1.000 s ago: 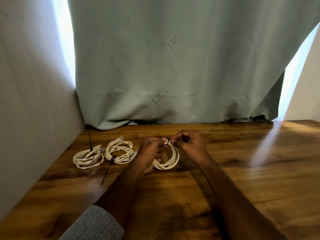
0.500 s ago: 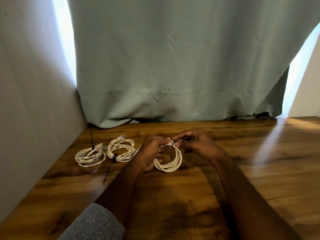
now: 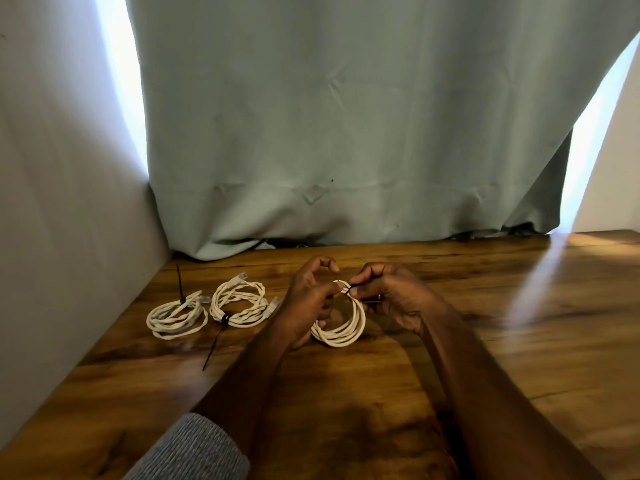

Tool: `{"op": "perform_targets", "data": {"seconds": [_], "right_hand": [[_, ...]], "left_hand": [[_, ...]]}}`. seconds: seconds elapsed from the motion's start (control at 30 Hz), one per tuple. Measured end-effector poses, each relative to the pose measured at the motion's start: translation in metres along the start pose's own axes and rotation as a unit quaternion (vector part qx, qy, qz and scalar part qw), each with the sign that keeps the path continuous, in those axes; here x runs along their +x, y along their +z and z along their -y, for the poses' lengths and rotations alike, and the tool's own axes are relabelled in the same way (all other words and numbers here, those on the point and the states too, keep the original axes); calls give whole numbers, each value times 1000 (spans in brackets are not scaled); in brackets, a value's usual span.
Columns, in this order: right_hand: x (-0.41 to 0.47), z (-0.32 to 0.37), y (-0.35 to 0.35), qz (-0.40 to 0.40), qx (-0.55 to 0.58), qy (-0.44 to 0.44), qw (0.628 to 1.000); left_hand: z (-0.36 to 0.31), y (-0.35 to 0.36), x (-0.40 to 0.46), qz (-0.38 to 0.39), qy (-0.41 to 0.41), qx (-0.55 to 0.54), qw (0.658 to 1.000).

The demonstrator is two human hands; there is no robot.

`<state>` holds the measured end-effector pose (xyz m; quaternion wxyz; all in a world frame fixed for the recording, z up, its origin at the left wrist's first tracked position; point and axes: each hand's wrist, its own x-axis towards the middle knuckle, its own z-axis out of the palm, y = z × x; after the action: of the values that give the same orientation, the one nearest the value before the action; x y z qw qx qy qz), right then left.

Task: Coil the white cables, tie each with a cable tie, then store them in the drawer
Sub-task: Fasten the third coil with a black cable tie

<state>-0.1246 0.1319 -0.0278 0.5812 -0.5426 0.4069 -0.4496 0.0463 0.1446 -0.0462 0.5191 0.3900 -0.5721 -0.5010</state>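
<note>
White cable coil (image 3: 341, 327) gripped by both hands, black cable tie (image 3: 350, 289) pinched.

At frame centre, the left hand (image 3: 308, 299) holds a white cable coil (image 3: 341, 327) upright on the wooden worktop (image 3: 519, 341), while the right hand (image 3: 391, 296) pinches a black cable tie (image 3: 350, 289) at its top. Two tied coils (image 3: 176, 315) (image 3: 239, 304) lie at left, before a green curtain (image 3: 346, 116).

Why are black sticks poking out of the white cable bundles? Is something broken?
Nothing is broken. Those are the untrimmed tails of black cable ties: one stands up from the left coil, another trails from the middle coil across the table.
</note>
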Motion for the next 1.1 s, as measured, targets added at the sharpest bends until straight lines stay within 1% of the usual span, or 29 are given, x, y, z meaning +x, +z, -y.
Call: {"op": "perform_targets", "data": {"seconds": [0.23, 0.4, 0.57, 0.8, 0.9, 1.1], "right_hand": [[1, -3, 4, -19, 8, -10, 1000], [1, -2, 6, -33, 13, -21, 999], [1, -4, 4, -33, -4, -31, 999], [3, -5, 3, -18, -26, -41, 999], [3, -5, 3, -18, -41, -51, 998], [4, -5, 5, -18, -38, -62, 997]], "left_hand": [[4, -2, 1, 3, 58, 40, 998], [7, -4, 4, 5, 74, 55, 996], [10, -5, 7, 23, 50, 72, 996], [12, -6, 10, 0, 28, 88, 996], [14, -5, 9, -17, 26, 73, 997], [14, -1, 9, -48, 15, 9, 999]]}}
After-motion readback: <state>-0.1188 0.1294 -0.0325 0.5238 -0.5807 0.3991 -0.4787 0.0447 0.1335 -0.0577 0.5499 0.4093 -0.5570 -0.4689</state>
